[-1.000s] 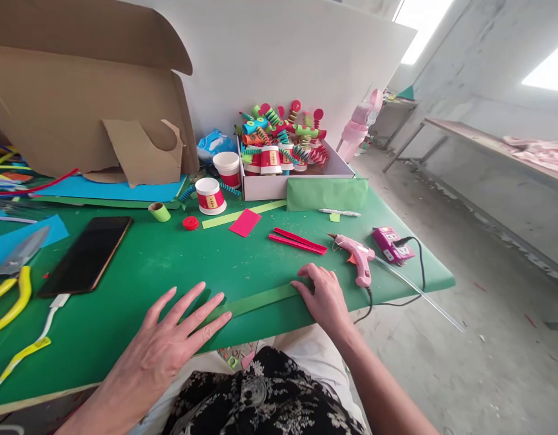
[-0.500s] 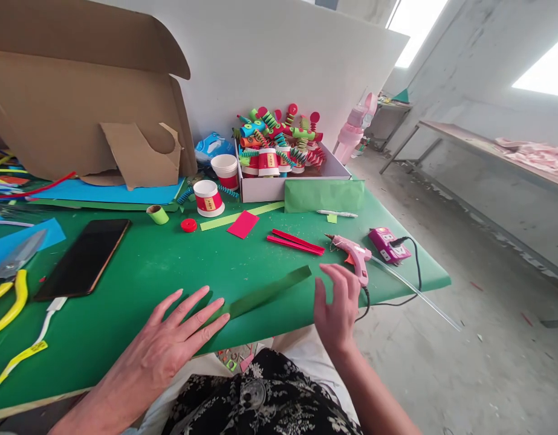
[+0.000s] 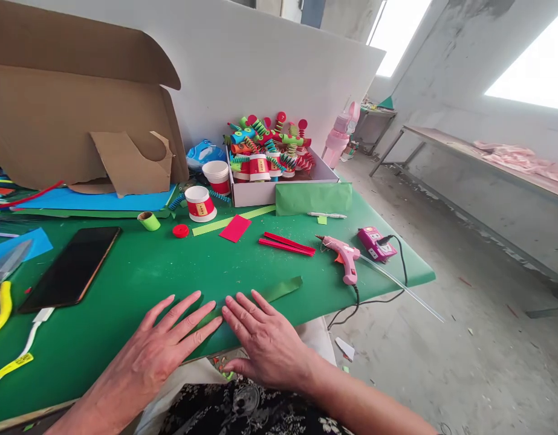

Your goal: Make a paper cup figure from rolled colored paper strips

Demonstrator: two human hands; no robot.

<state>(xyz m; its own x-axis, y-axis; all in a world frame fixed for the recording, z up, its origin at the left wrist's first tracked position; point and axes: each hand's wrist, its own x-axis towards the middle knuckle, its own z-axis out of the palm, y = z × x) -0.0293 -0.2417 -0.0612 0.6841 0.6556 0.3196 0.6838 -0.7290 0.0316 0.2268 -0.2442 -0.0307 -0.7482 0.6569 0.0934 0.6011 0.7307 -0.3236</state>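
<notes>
A dark green paper strip (image 3: pixel 285 289) lies near the front edge of the green table, its right end curling up a little. My left hand (image 3: pixel 163 341) rests flat with fingers spread over the strip's left end. Beside it, my right hand (image 3: pixel 265 338) lies flat across the strip's middle, fingers stretched out. Most of the strip's left half is hidden beneath the fingers. Beyond the hands are two narrow red strips (image 3: pixel 286 243), a red paper rectangle (image 3: pixel 235 228) and a light green strip (image 3: pixel 206 228). A pink glue gun (image 3: pixel 346 257) lies to the right of them.
A white box (image 3: pixel 254 194) of paper-spring figures stands at the back, beside paper cups (image 3: pixel 201 204). Left are a phone (image 3: pixel 74 266), yellow-handled scissors (image 3: pixel 4 302) and a cardboard box (image 3: pixel 79 103). A purple power block (image 3: pixel 376 244) and its cable lie near the right edge.
My right hand has come down and left from above the strip's right end to lie flat on it beside my left hand. The left hand stays on the strip. The view has shifted slightly.
</notes>
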